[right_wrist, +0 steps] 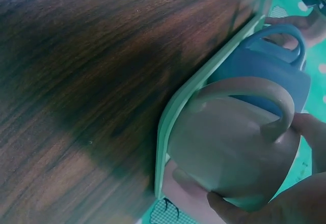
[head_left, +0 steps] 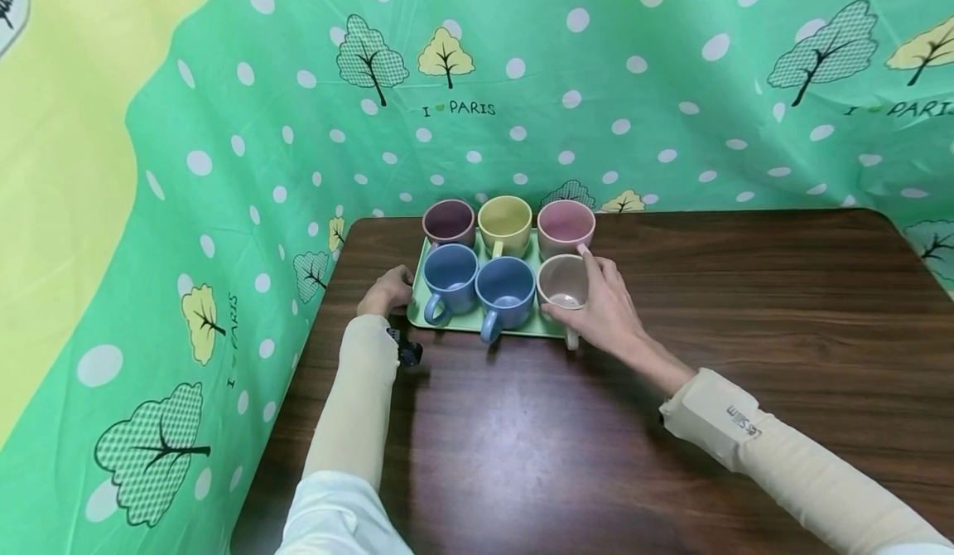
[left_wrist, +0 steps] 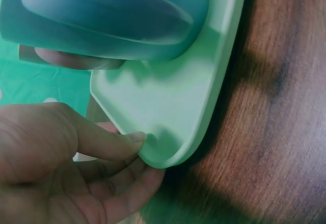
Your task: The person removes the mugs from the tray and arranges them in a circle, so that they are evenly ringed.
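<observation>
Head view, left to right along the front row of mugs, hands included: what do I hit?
Left hand → left blue mug → right blue mug → beige mug → right hand.

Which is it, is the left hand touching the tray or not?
Touching: the left wrist view shows the left hand pinching the tray at a corner, thumb over the rim.

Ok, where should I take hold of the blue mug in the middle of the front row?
I'd take the middle blue mug by its handle, coming from the near side: the handle points that way, toward the near rim of the green tray, while the left blue mug and off-white mug crowd its flanks.
</observation>
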`<state>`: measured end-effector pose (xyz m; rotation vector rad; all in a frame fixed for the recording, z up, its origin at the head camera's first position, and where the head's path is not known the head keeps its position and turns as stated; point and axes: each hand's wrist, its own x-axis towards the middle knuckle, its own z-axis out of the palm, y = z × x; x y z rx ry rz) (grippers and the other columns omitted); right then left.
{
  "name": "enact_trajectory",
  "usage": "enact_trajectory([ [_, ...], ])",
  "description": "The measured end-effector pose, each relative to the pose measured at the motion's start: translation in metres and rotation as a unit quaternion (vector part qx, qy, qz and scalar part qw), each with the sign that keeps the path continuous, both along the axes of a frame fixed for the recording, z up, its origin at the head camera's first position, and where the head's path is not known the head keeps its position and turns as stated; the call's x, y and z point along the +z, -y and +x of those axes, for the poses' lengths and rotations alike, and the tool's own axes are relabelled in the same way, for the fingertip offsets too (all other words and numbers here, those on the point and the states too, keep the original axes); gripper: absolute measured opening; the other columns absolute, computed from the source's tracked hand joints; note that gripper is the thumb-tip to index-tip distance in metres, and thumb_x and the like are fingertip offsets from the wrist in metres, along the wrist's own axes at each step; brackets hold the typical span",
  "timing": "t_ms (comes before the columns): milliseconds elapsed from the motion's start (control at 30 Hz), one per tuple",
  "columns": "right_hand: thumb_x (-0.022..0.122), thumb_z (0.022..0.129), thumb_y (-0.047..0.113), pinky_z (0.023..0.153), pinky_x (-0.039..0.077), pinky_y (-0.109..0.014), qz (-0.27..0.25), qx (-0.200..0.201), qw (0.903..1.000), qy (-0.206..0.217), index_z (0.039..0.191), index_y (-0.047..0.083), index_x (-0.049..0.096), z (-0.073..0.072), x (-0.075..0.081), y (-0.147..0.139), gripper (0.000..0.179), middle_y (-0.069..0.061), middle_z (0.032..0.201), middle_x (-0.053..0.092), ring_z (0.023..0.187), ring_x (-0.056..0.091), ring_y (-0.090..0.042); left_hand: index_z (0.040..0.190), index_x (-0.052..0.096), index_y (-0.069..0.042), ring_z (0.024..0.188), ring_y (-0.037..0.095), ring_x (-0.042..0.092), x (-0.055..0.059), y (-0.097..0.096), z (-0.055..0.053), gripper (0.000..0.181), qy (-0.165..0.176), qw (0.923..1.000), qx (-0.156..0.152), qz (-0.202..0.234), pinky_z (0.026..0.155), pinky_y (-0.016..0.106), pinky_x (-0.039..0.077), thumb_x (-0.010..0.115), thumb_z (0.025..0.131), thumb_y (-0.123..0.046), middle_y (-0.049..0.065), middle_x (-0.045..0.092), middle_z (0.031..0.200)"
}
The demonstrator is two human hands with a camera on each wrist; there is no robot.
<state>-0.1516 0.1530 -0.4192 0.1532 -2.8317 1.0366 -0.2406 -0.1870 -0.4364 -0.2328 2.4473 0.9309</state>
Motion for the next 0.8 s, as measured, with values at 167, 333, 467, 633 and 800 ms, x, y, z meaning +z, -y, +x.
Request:
enact_trajectory([
  [167,0.082,0.069,0.044,0.090,0.043,-0.058,-0.001,0.002,1.0000,-0.003,0.151,0.007,0.023,0.000,0.000,-0.002,0.108,-0.025,0.134,0.040,0.116,0.045,-0.040,0.117,0.045,-0.004,0.085,0.026,0.060,0.000,0.000,-0.002,0.028,-0.001,1.0000,-0.004,-0.007,0.074,0.034,0.054,0.050,0.090,0.001,0.022,0.049,0.119],
  [333,0.083,0.068,0.046,0.091,0.044,-0.056,-0.006,0.001,1.0000,0.000,0.151,0.010,0.023,-0.001,0.000,-0.003,0.109,-0.022,0.136,0.040,0.114,0.048,-0.038,0.115,0.045,-0.004,0.085,0.026,0.059,-0.001,0.000,-0.004,0.027,-0.004,1.0000,-0.005,-0.006,0.072,0.033,0.053,0.051,0.089,0.003,0.022,0.048,0.117],
  [467,0.082,0.068,0.049,0.090,0.046,-0.055,-0.014,0.001,0.9999,0.010,0.152,0.014,0.022,0.000,0.001,-0.005,0.109,-0.019,0.138,0.040,0.114,0.049,-0.036,0.114,0.045,-0.005,0.087,0.027,0.059,-0.002,0.001,-0.004,0.026,0.005,1.0000,-0.007,-0.003,0.075,0.035,0.054,0.051,0.090,0.002,0.020,0.047,0.118],
  [633,0.080,0.068,0.055,0.089,0.047,-0.054,-0.017,0.010,0.9998,0.008,0.152,0.015,0.023,0.002,0.004,-0.008,0.109,-0.017,0.141,0.039,0.114,0.050,-0.034,0.113,0.044,-0.004,0.087,0.028,0.059,-0.001,0.001,-0.005,0.024,0.008,0.9999,-0.014,-0.001,0.077,0.037,0.054,0.050,0.090,0.001,0.020,0.046,0.116],
  [800,0.077,0.067,0.061,0.087,0.048,-0.054,-0.012,0.022,0.9997,0.003,0.151,0.013,0.026,0.004,0.009,-0.014,0.109,-0.015,0.141,0.038,0.111,0.051,-0.034,0.112,0.044,-0.004,0.086,0.027,0.058,-0.001,0.002,-0.006,0.023,0.006,0.9998,-0.017,0.000,0.077,0.037,0.055,0.049,0.090,0.001,0.019,0.045,0.114],
])
